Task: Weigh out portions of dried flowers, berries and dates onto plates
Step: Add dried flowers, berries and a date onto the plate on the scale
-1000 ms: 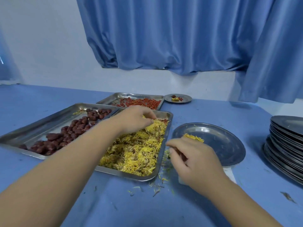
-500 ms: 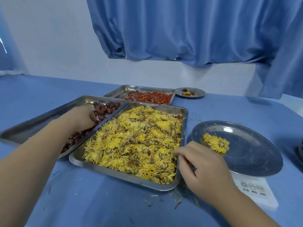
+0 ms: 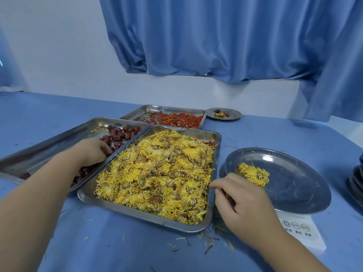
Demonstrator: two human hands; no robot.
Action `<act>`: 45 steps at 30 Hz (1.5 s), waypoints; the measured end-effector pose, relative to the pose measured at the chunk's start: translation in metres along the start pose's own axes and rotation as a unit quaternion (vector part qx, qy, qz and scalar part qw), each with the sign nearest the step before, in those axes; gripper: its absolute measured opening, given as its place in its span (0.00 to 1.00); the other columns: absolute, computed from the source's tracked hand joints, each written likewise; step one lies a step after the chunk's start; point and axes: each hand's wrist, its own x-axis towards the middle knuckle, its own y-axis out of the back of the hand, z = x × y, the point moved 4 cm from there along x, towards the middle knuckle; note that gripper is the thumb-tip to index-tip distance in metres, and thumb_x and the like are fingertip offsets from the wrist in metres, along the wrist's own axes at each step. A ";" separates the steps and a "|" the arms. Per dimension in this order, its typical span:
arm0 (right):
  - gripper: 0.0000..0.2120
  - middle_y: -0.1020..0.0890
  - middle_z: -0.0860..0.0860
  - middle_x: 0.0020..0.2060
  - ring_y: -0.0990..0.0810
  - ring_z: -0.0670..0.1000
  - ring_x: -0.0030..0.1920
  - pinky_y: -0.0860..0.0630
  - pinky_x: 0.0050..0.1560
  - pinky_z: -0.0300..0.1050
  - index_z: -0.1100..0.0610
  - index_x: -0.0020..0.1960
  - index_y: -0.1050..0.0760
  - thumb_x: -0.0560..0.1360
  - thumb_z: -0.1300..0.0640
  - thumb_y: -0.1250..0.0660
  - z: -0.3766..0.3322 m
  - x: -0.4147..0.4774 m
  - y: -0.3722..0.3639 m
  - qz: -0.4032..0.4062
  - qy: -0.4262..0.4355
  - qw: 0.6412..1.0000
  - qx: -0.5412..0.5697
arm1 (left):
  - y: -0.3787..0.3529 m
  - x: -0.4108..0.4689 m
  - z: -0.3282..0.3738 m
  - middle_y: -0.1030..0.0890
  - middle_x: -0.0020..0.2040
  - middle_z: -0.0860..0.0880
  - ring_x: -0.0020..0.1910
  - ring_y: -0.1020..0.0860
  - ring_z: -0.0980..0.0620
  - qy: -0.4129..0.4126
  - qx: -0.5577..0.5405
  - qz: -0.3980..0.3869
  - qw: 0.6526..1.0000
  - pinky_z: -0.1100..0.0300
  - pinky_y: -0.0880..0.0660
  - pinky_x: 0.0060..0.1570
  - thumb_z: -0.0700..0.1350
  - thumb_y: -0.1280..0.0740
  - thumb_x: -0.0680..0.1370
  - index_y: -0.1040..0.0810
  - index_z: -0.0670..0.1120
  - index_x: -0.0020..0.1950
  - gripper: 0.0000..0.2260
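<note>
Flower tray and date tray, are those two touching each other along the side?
Touching. In the head view the left rim of the flower tray lies against the right rim of the date tray, with no gap showing between them.

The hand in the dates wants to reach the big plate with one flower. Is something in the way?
Yes. The tray of yellow flowers lies between the left hand in the dates and the plate, so a date must travel over it. The right hand also sits by the plate's rim.
</note>
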 end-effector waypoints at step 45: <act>0.13 0.27 0.50 0.25 0.31 0.46 0.25 0.34 0.23 0.35 0.51 0.39 0.20 0.76 0.65 0.37 0.071 -0.008 0.080 0.298 -0.369 0.782 0.404 | -0.030 -0.093 0.324 0.19 0.47 0.61 0.44 0.23 0.66 -0.393 -0.181 -0.137 0.891 0.73 0.29 0.42 0.46 0.29 0.75 0.19 0.60 0.52 0.09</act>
